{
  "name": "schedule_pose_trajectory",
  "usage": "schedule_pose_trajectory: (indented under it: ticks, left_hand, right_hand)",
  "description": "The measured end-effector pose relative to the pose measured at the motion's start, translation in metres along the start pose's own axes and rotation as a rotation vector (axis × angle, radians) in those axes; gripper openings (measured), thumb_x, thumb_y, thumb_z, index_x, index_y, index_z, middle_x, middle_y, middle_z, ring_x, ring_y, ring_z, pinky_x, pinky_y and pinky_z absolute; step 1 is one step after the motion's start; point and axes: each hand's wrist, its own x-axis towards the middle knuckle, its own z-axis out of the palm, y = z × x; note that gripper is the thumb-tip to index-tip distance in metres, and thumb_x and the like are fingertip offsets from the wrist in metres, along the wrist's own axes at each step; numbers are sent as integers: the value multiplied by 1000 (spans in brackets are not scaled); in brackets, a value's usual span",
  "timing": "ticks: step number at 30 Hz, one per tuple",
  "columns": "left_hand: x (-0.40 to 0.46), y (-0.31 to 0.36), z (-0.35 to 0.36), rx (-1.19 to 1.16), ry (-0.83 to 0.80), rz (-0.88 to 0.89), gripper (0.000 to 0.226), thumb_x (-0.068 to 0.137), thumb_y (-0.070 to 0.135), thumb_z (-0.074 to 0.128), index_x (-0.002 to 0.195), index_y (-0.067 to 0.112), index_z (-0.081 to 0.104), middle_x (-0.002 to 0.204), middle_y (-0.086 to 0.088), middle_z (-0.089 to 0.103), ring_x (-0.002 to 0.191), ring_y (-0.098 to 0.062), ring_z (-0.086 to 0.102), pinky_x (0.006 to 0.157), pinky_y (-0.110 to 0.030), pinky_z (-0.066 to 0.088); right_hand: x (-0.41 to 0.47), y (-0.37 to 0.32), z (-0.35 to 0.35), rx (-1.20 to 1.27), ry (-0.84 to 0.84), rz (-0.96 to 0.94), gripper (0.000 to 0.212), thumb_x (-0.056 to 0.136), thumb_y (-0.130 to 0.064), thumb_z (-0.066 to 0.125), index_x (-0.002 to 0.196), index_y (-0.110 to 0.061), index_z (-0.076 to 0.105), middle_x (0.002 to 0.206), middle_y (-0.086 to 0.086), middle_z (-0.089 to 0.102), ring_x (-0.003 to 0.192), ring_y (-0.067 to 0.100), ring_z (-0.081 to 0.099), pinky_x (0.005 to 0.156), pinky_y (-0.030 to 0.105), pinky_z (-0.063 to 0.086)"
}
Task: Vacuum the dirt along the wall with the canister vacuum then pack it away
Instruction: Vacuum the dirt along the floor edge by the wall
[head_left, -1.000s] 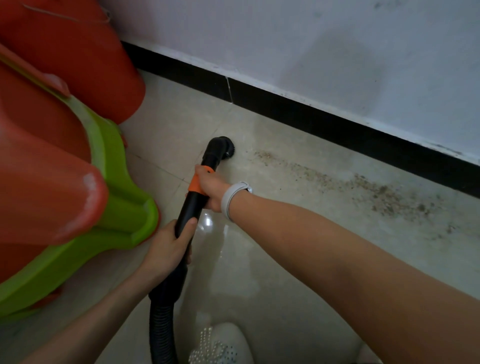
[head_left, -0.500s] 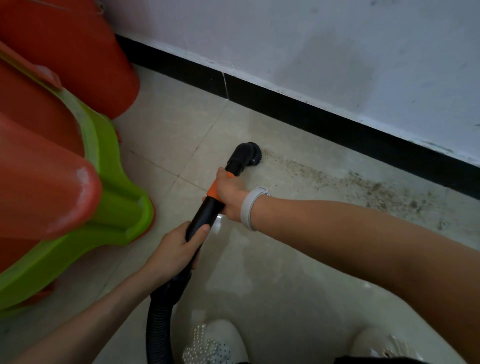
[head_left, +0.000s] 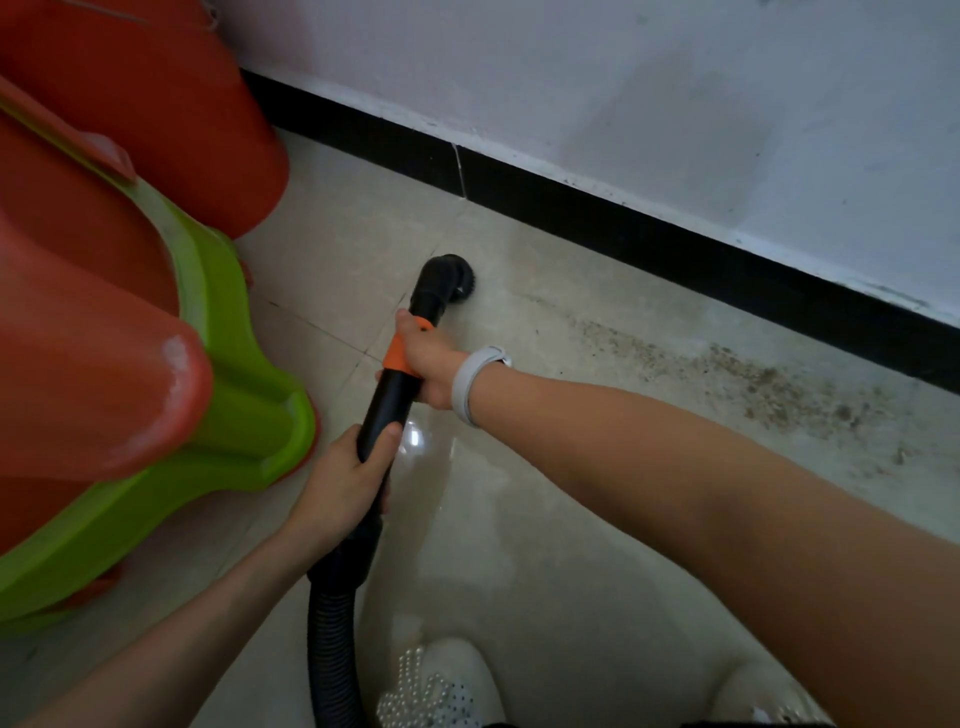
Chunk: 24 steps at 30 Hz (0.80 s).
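Observation:
A black vacuum wand (head_left: 390, 397) with an orange collar (head_left: 399, 353) slants up across the pale floor tiles. Its round brush nozzle (head_left: 453, 278) touches the floor near the black skirting, just left of the dirt. My right hand (head_left: 427, 358), with a pale wristband, grips the wand at the orange collar. Lower down, my left hand (head_left: 348, 475) holds the black tube above the ribbed hose (head_left: 332, 639). A band of brown dirt (head_left: 769, 389) lies along the wall to the right of the nozzle. The canister itself is out of view.
A large orange and green plastic piece (head_left: 156, 322) fills the left side, close to the wand. The white wall (head_left: 623, 93) with its black skirting (head_left: 597, 208) runs diagonally across the top. My two white shoes (head_left: 441, 686) stand at the bottom edge.
The nozzle swept right toward the dirt half a second ago and has now come back left along the floor. Both hands keep their hold on the wand.

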Motion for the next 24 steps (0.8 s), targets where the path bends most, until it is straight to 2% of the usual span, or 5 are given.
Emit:
schedule_pose_trajectory:
  ticks: [4, 7, 11, 21, 24]
  left_hand:
    - [9, -1, -4, -5, -49, -15, 31, 96, 34, 48, 78, 8, 49, 49, -8, 57, 38, -13, 53, 42, -22, 42]
    - [12, 0, -1, -10, -101, -7, 31, 95, 35, 49, 77, 9, 49, 49, -7, 57, 39, -16, 55, 42, -25, 43]
    - [10, 1, 9, -9, -179, 14, 30, 94, 36, 50, 78, 10, 49, 49, -6, 57, 41, -17, 55, 41, -25, 44]
    - [-5, 14, 36, 153, -349, 114, 27, 92, 41, 51, 79, 17, 51, 48, -1, 60, 42, -12, 57, 45, -19, 44]
    - [-10, 19, 44, 160, -423, 136, 27, 92, 43, 50, 78, 19, 49, 48, 2, 60, 42, -10, 56, 45, -20, 45]
  right_hand:
    - [9, -4, 0, -42, -6, 7, 32, 96, -42, 47, 107, -13, 42, 87, 7, 50, 103, 35, 62, 91, 50, 51]
    - [11, -4, -11, -13, 21, 5, 28, 96, -42, 45, 99, -14, 43, 89, 8, 51, 97, 34, 62, 89, 50, 52]
    - [9, 3, -37, 24, 78, 3, 29, 96, -44, 44, 98, -15, 42, 92, 8, 52, 105, 36, 61, 88, 52, 52]
    - [-22, 23, -101, 193, 162, -3, 20, 95, -31, 44, 84, -14, 40, 80, 8, 48, 70, 28, 60, 71, 45, 55]
    - [-28, 31, -119, 200, 214, 5, 20, 95, -32, 44, 91, -13, 42, 88, 9, 50, 95, 35, 62, 84, 50, 53]
